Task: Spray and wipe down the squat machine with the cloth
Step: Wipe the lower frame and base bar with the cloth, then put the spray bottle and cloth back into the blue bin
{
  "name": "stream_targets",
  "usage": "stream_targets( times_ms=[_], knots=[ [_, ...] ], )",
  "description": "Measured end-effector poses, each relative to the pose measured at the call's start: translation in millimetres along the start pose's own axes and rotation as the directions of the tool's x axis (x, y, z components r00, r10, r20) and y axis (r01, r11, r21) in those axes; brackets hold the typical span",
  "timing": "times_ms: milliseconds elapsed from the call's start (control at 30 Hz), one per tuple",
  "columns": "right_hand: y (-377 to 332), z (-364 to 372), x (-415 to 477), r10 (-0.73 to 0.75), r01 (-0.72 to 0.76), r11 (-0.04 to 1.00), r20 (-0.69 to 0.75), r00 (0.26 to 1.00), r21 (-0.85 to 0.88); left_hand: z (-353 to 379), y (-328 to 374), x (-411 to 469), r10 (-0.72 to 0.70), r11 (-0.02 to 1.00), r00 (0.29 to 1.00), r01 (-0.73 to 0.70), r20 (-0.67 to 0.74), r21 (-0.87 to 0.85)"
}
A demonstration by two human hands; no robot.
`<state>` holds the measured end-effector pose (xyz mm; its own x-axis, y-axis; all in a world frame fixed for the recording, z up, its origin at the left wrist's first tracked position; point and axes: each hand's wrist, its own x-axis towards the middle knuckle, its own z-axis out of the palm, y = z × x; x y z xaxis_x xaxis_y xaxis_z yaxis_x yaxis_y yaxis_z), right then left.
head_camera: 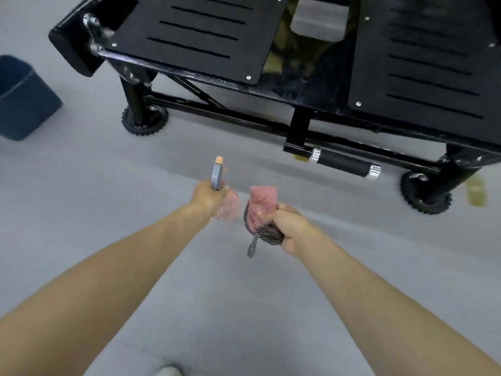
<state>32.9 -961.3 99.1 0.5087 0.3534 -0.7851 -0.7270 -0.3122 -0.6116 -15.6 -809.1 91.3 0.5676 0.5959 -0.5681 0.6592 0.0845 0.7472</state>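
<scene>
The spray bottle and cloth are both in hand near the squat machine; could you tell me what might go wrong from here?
1. The spray bottle in the left hand is held away from the squat machine, so mist may land on the floor and leave it slippery.
2. The cord dangling from the cloth in the right hand could snag on the protruding handle while wiping.

Black squat machine (189, 36), bunched pink cloth (264, 202), grey-topped spray bottle (217, 177)
</scene>
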Motion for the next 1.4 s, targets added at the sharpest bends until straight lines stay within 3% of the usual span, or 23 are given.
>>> stream_targets(
  times_ms=[200, 300, 500, 633, 867, 1067, 1200, 1400],
  knots=[
    [-33.3, 16.4, -117.5, 0.039, -0.040, 0.985, -0.010, 0.999, -0.169, -75.6, 44.3, -89.9, 0.061, 0.998, 0.988, -0.062, 0.140, 0.006],
    [-64.8, 46.3, -185.8, 0.048, -0.087, 0.964, -0.158, 0.986, -0.253, -140.0, 74.1, -148.5, 0.044, 0.996, 0.984, -0.031, 0.174, -0.079],
    [-103.0, 144.2, -286.8, 0.126, -0.175, 0.966, -0.243, 0.962, -0.193, -245.6, 129.8, -219.8, -0.008, 0.998, 0.986, 0.019, 0.168, -0.063],
    [-137.5, 219.2, -324.7, 0.140, -0.184, 0.954, -0.191, 0.971, -0.236, -338.1, 166.2, -246.8, -0.065, 0.997, 0.986, 0.071, 0.152, -0.035],
    [-202.1, 327.2, -299.3, 0.083, -0.123, 0.945, -0.141, 0.987, -0.305, -479.7, 224.5, -231.1, -0.055, 0.997, 0.998, 0.055, 0.018, -0.050],
    [-249.0, 395.0, -257.3, 0.072, -0.097, 0.955, -0.098, 0.993, -0.280, -539.4, 246.8, -167.9, -0.091, 0.992, 0.980, 0.073, -0.178, -0.104],
    [-276.2, 434.0, -204.1, 0.037, -0.079, 0.965, -0.168, 0.985, -0.249, -569.4, 260.2, -103.3, -0.199, 0.969, 0.934, 0.142, -0.295, -0.203],
    [-339.6, 509.0, -140.7, 0.103, -0.144, 0.929, -0.137, 0.985, -0.342, -616.8, 264.9, -25.6, -0.410, 0.853, 0.828, 0.200, -0.382, -0.482]
  ],
)
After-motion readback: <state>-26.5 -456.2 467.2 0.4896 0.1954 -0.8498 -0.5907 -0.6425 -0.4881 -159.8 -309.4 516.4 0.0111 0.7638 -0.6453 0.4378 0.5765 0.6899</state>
